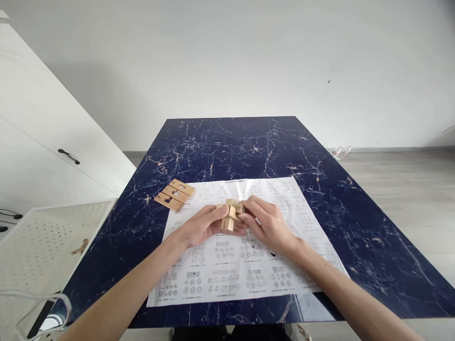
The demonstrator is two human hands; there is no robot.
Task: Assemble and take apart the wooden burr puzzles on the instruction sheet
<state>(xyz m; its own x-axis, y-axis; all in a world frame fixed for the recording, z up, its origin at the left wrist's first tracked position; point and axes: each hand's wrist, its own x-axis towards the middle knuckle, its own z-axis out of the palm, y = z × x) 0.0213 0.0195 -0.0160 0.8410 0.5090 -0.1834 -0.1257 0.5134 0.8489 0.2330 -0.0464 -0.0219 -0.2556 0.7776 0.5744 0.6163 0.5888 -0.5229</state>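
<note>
A light wooden burr puzzle [230,211] made of interlocking blocks is held above a printed sheet. My left hand [204,225] grips it from the left, thumb on top and fingers underneath. My right hand [266,220] pinches a block at the puzzle's right side between thumb and fingers. Dark marks show on some block ends. Beneath both hands lies the white instruction sheet [227,265], covered with rows of small diagrams. Beyond my left hand, flat wooden pieces [174,194] with numbers and cut-out slots lie side by side, partly over the sheet's corner.
The sheet rests on a dark blue marble-patterned table [227,147]. To the left stand a white cabinet [53,128] and a white perforated surface [46,237] with a small wooden piece [81,246] on it. A white cable [35,294] runs at lower left.
</note>
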